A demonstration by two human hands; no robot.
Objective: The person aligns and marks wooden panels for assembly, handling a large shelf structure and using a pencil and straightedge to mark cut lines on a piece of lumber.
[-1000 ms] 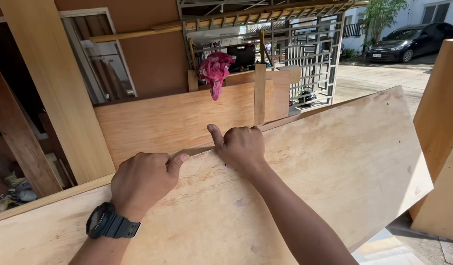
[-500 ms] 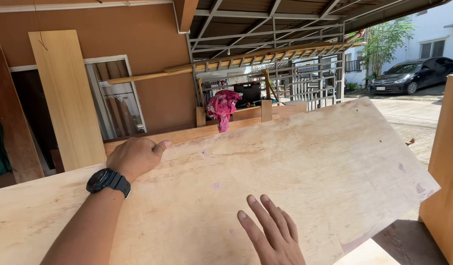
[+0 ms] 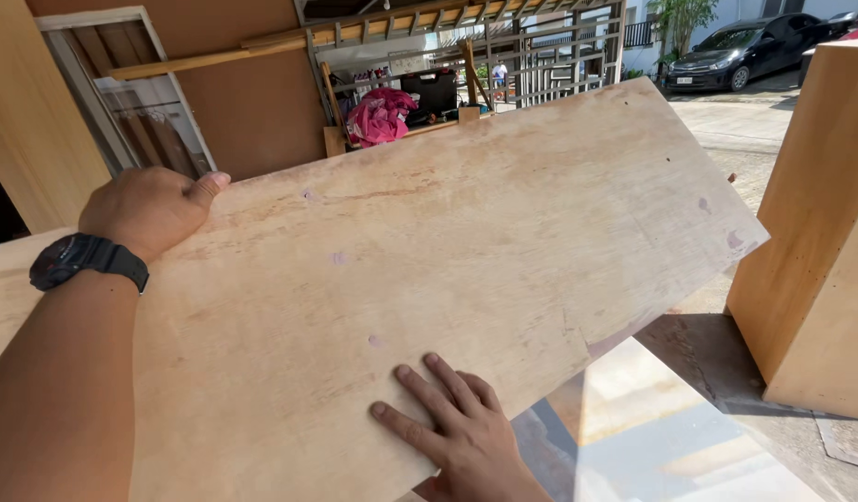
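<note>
Your left hand (image 3: 150, 209) curls its fingers over the far edge of the plywood sheet (image 3: 466, 251), held tilted before you; your right hand (image 3: 452, 428) lies open, flat against its face. Expect a stiff, broad, unwieldy panel: hold opposite edges.

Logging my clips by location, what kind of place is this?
Probably an open-air carpentry yard beside a street: a large plywood sheet held by the left hand and right hand, a wooden cabinet on bare concrete, and a parked car beyond.

Both hands (image 3: 155, 212) on plywood sheet (image 3: 466, 242)
</note>
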